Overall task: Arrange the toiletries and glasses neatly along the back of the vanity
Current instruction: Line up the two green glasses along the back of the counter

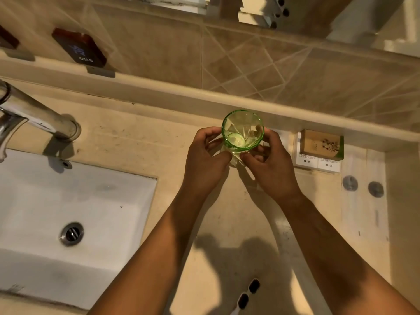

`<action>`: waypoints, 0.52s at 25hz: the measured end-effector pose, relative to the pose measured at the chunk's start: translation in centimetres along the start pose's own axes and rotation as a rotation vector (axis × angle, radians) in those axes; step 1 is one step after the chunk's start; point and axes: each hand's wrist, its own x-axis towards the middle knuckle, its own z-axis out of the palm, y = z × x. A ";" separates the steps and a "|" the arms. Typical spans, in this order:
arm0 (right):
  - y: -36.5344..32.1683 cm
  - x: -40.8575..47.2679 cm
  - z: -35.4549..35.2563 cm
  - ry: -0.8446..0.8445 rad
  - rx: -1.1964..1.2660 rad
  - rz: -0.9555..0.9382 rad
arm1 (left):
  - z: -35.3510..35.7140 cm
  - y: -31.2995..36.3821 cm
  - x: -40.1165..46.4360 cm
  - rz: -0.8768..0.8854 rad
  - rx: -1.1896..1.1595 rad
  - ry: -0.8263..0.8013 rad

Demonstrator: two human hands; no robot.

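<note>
A green-tinted drinking glass (242, 132) stands upright near the back of the beige vanity (141, 137), close to the raised ledge. Clear plastic wrap clings around its lower part. My left hand (205, 159) grips the glass and wrap from the left, and my right hand (269, 160) holds them from the right, fingertips meeting below the rim. A brown soap box (321, 144) lies on white sachets (318, 163) to the right, against the back ledge. Two dark-headed toothbrushes (248, 292) lie at the front edge between my forearms.
A white sink basin (68, 212) with a metal drain fills the left side, with a chrome tap (34, 114) above it. Two round metal discs (362, 186) sit on the counter at right. A dark "COLD" sign (79, 47) stands on the ledge.
</note>
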 end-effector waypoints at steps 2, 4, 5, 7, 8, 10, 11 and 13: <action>-0.1 0.4 -0.1 0.013 0.002 0.008 | 0.4 0.1 0.3 0.006 -0.002 0.000; -0.2 0.7 -0.2 0.017 0.003 0.015 | 0.7 0.2 0.4 0.008 0.004 0.005; -0.3 0.7 -0.2 0.018 0.002 0.016 | 0.8 0.2 0.3 0.005 0.010 0.007; -0.3 0.9 -0.2 0.023 0.000 0.017 | 1.0 0.3 0.2 -0.001 0.008 0.008; -0.4 1.0 -0.2 0.025 0.000 0.017 | 1.1 0.3 0.2 -0.002 0.002 0.007; -0.5 1.1 -0.2 0.031 -0.004 0.022 | 1.2 0.4 0.2 -0.002 -0.004 0.006; -0.4 1.1 -0.2 0.036 -0.007 0.026 | 1.2 0.4 0.3 -0.003 -0.001 0.005; -0.3 1.1 0.0 0.045 -0.012 0.040 | 1.3 0.3 0.3 -0.012 0.008 0.003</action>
